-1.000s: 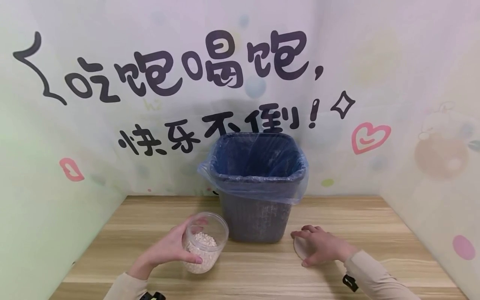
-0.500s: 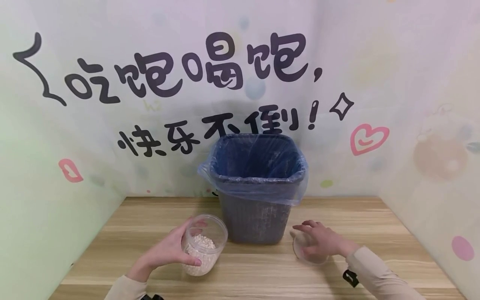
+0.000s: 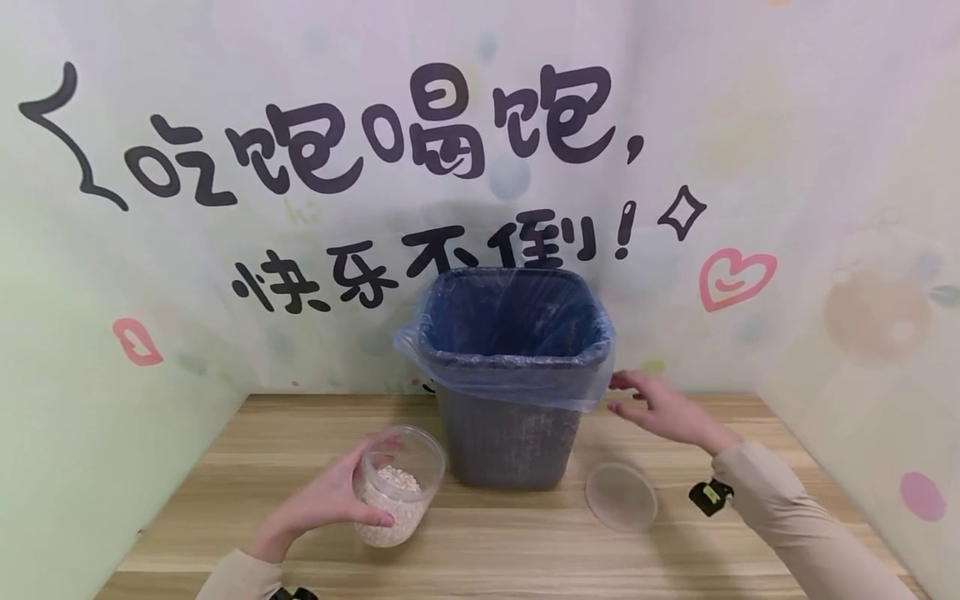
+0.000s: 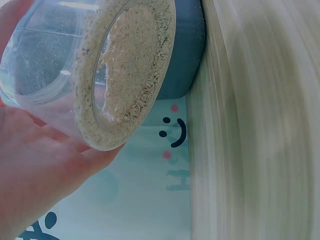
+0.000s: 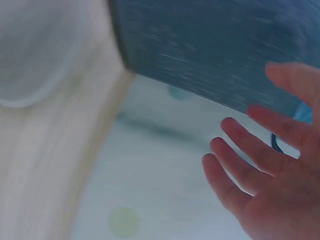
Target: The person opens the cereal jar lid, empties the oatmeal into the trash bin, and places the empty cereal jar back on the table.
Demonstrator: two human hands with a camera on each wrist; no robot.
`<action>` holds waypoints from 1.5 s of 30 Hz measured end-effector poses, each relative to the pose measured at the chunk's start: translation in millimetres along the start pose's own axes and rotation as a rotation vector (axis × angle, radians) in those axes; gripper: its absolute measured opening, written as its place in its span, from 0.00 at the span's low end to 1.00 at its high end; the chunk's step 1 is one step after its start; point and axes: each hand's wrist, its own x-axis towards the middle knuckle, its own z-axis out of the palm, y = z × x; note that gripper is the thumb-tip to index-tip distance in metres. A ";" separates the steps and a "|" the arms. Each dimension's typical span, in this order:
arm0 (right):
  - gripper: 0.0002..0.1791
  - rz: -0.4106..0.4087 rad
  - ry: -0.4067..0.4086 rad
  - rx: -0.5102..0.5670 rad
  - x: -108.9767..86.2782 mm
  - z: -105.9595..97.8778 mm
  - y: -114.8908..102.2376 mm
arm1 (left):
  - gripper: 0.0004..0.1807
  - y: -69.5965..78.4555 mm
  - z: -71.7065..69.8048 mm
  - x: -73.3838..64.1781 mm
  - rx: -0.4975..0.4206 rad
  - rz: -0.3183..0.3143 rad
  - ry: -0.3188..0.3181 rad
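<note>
My left hand (image 3: 337,496) grips a clear plastic jar (image 3: 401,492) partly filled with pale flakes that look like oats. The jar leans slightly to the right, in front of the bin's left side. In the left wrist view, its flake-filled bottom (image 4: 132,65) shows, raised off the tabletop. My right hand (image 3: 667,407) is beside the bin's right side with its fingers spread and nothing in them; the right wrist view shows its bare palm (image 5: 285,195). A round translucent lid (image 3: 621,497) lies flat on the table below that hand.
A dark bin (image 3: 510,442) stands at the back middle of the wooden table (image 3: 517,550), lined with a blue plastic bag (image 3: 517,383) folded over its rim. Behind it rises a printed backdrop (image 3: 187,250) with black characters; side walls stand left and right.
My right hand has left the lid on the table and moved up and back, next to the bin. The left hand with the jar has shifted slightly left.
</note>
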 end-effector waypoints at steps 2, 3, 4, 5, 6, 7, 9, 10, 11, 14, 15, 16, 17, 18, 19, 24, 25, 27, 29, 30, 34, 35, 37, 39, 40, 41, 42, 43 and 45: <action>0.17 -0.004 0.045 0.023 9.1 -7.4 -2.4 | 0.51 0.6 -3.0 0.2 -0.002 -0.007 0.005; 0.16 -0.007 0.066 0.031 13.6 -10.8 -4.0 | 0.51 1.2 -4.5 0.4 0.001 -0.011 0.008; 0.14 -0.006 0.087 0.032 17.6 -14.3 -5.9 | 0.51 1.8 -6.0 0.5 0.007 -0.009 0.006; 0.13 -0.007 0.111 0.029 21.4 -17.8 -7.9 | 0.51 2.7 -7.4 0.6 0.012 -0.010 0.009; 0.12 -0.005 0.133 0.029 25.2 -21.5 -10.0 | 0.51 3.7 -8.7 0.7 0.022 -0.008 0.012; 0.12 -0.008 0.155 0.032 28.9 -25.4 -12.4 | 0.51 4.5 -10.1 0.7 0.034 -0.004 0.015; 0.11 0.009 0.184 0.042 36.3 -33.8 -17.1 | 0.51 7.0 -12.6 -0.1 0.055 -0.007 0.027; 0.11 0.022 0.195 0.043 39.9 -38.3 -19.4 | 0.51 8.2 -13.7 -0.5 0.065 -0.007 0.030; 0.12 0.034 0.202 0.046 43.8 -42.8 -21.8 | 0.51 9.1 -14.6 -0.9 0.072 -0.010 0.034; 0.13 0.077 0.210 0.046 55.7 -55.7 -28.9 | 0.52 11.3 -16.6 -2.0 0.096 -0.002 0.038; 0.14 0.091 0.211 0.041 59.6 -59.6 -31.5 | 0.53 11.4 -17.0 -2.2 0.101 0.002 0.039; 0.14 0.102 0.212 0.035 63.5 -63.2 -33.9 | 0.53 11.4 -17.2 -2.3 0.104 0.006 0.039; 0.15 0.115 0.212 0.030 67.4 -66.5 -36.3 | 0.53 10.9 -17.3 -2.3 0.104 0.008 0.039; 0.16 0.127 0.210 0.020 70.8 -69.3 -39.0 | 0.53 10.4 -17.3 -2.2 0.103 0.012 0.035; 0.17 0.142 0.206 0.007 74.3 -71.8 -41.5 | 0.53 9.5 -17.1 -2.1 0.098 0.014 0.032; 0.20 0.198 0.138 -0.068 88.4 -76.8 -53.0 | 0.52 5.7 -15.7 -1.7 0.077 0.003 0.022; 0.19 0.203 0.123 -0.082 90.6 -76.7 -54.3 | 0.52 5.4 -15.4 -1.6 0.076 0.003 0.022; 0.19 0.214 0.102 -0.094 93.3 -75.9 -56.2 | 0.52 4.9 -14.8 -1.5 0.082 0.000 0.022; 0.18 0.226 0.099 -0.092 94.5 -74.8 -57.1 | 0.53 4.8 -14.3 -1.6 0.067 -0.011 0.018; 0.17 0.235 0.100 -0.088 94.6 -74.3 -57.1 | 0.53 4.8 -14.2 -1.8 0.063 -0.011 0.014; 0.16 0.268 0.104 -0.064 94.2 -72.7 -57.3 | 0.53 4.0 -13.3 -3.1 0.050 -0.020 0.003; 0.16 0.271 0.101 -0.064 94.1 -72.7 -57.4 | 0.53 3.6 -13.2 -3.4 0.053 -0.020 0.003; 0.15 0.268 0.099 -0.068 94.3 -73.0 -57.6 | 0.53 2.7 -12.8 -3.8 0.056 -0.015 0.001; 0.14 0.252 0.097 -0.087 95.0 -73.8 -58.5 | 0.53 1.7 -12.5 -3.9 0.062 -0.011 0.001; 0.14 0.242 0.095 -0.099 95.4 -74.5 -59.0 | 0.53 1.4 -12.3 -3.9 0.062 -0.014 0.001; 0.13 0.232 0.091 -0.111 95.9 -75.2 -59.4 | 0.53 1.3 -12.2 -4.0 0.055 -0.021 0.003; 0.13 0.223 0.088 -0.125 96.6 -75.8 -60.0 | 0.53 1.5 -12.1 -4.1 0.056 -0.020 0.003; 0.13 0.215 0.084 -0.139 97.2 -76.3 -60.5 | 0.54 1.6 -11.9 -4.2 0.055 -0.024 0.004; 0.12 0.208 0.073 -0.157 98.2 -77.3 -61.9 | 0.54 1.4 -11.5 -4.6 0.057 -0.025 0.006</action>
